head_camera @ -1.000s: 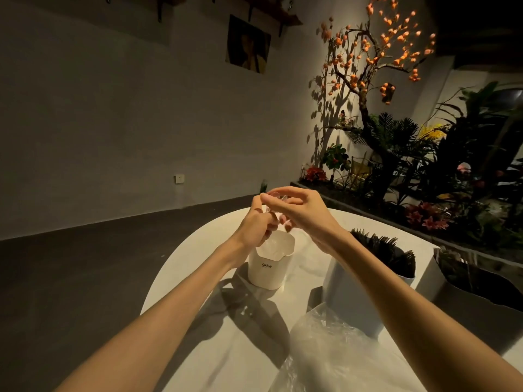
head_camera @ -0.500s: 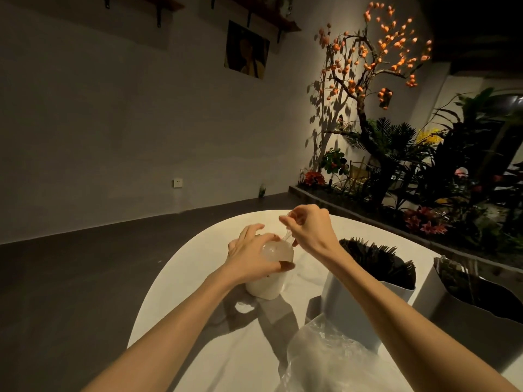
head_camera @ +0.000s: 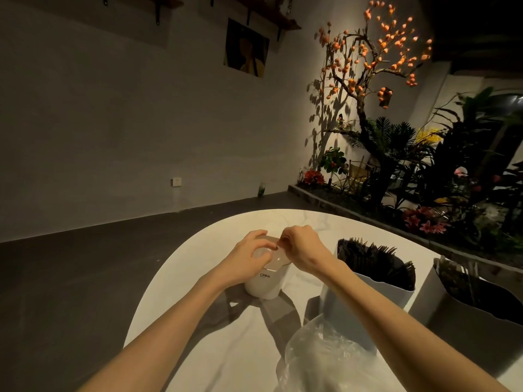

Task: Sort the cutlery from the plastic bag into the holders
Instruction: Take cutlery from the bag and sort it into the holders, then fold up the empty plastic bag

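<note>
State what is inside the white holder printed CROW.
Translucent cutlery pieces show at the white holder mouth, under the left hand and right hand. Deeper contents are hidden.

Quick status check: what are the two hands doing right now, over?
Both hands, left hand and right hand, at the white holder, gripping clear cutlery over its mouth. Plastic bag near. Nothing blocking.

Dim warm-lit room, spotlight on the orange-fruited tree (head_camera: pixel 365 66) casting branch shadows on the wall (head_camera: pixel 113 123), bright pool on the white table (head_camera: pixel 226 349), forearm shadows across it, wide-angle bending at edges, dark corners.
</note>
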A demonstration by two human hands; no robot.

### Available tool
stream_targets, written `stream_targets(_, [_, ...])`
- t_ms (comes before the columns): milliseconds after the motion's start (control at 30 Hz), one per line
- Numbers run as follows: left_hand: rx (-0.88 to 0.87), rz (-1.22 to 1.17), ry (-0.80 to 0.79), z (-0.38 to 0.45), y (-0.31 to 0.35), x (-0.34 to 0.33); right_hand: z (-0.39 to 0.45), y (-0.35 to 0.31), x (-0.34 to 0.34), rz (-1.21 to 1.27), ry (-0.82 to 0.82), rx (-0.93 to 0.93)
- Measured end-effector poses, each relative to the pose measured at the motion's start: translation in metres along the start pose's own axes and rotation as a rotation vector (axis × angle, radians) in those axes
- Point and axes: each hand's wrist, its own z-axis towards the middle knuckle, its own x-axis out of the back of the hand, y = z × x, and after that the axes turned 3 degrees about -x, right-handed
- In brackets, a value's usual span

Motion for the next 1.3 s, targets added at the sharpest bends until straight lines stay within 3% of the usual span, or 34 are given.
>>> stream_targets(100, [-0.023, 0.005, -0.003, 0.0, -0.002, 0.001, 0.0, -0.008, -0.003, -0.045, -0.077, -0.021])
stream_targets(267, [-0.024, 0.009, -0.008, -0.001, -0.004, -0.001, -0.017, -0.014, -0.02, -0.26, -0.023, 0.076])
stream_targets(400, [-0.01, -0.03, -0.019, -0.004, -0.005, 0.0, -0.027, -0.016, -0.034, -0.068, 0.158, 0.071])
stream_targets(567, [0.021, 0.018, -0.028, -0.011, -0.001, 0.002, -0.031, -0.018, -0.031, -0.013, -0.116, 0.045])
stream_targets(700, [0.012, 0.063, 0.032, -0.017, 0.01, 0.003, -0.034, -0.024, -0.019, 0.082, -0.075, 0.04])
stream_targets(833, [0.026, 0.051, 0.163, -0.025, 0.024, 0.006, -0.05, -0.033, 0.01, 0.216, -0.177, 0.036])
stream_targets(1000, [-0.11, 0.109, 0.327, -0.046, 0.06, 0.008, -0.093, -0.037, 0.057, 0.209, -0.094, 0.116])
stream_targets(1133, [-0.233, 0.152, 0.399, -0.076, 0.098, -0.003, -0.148, -0.019, 0.087, 0.201, -0.201, 0.11])
stream_targets(1200, [-0.296, 0.159, 0.363, -0.098, 0.109, -0.021, -0.18, -0.008, 0.092, 0.193, -0.269, 0.065])
stream_targets(1300, [-0.253, 0.167, 0.089, -0.146, 0.116, -0.064, -0.248, 0.006, 0.087, 0.16, -0.332, 0.002])
